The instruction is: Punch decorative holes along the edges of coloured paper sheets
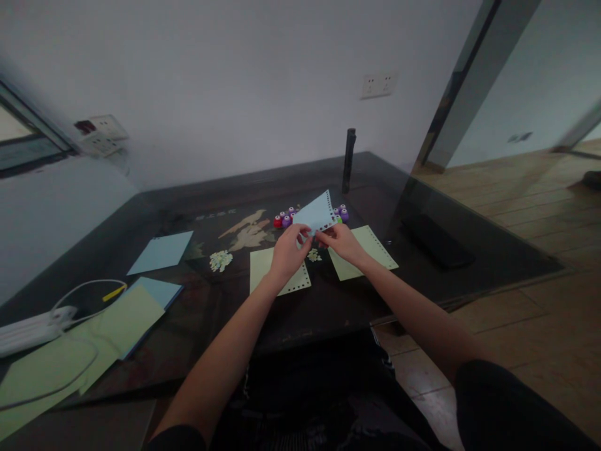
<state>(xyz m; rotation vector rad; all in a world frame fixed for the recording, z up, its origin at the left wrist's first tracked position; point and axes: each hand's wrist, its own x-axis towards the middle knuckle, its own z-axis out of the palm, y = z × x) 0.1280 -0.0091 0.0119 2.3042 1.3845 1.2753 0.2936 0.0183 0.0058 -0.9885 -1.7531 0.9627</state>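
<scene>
Both my hands are raised over the dark table, holding a light blue sheet of paper (315,212) with punched holes along two of its edges. My left hand (293,247) pinches its lower left part. My right hand (339,241) grips the lower right corner, close to the left fingertips. Beneath the hands lie a pale green sheet (263,266) and another pale green sheet (370,247), each with a punched edge. Small paper bits (314,255) are heaped between them. Behind the blue sheet stand several small red and purple craft punches (285,219), partly hidden by it.
A bigger pile of paper bits (220,260) lies left. Blue paper (162,252), stacked green sheets (126,319) and a white power strip (32,332) with its cord fill the table's left side. A black upright object (348,161) stands at the back; a dark flat case (436,241) lies right.
</scene>
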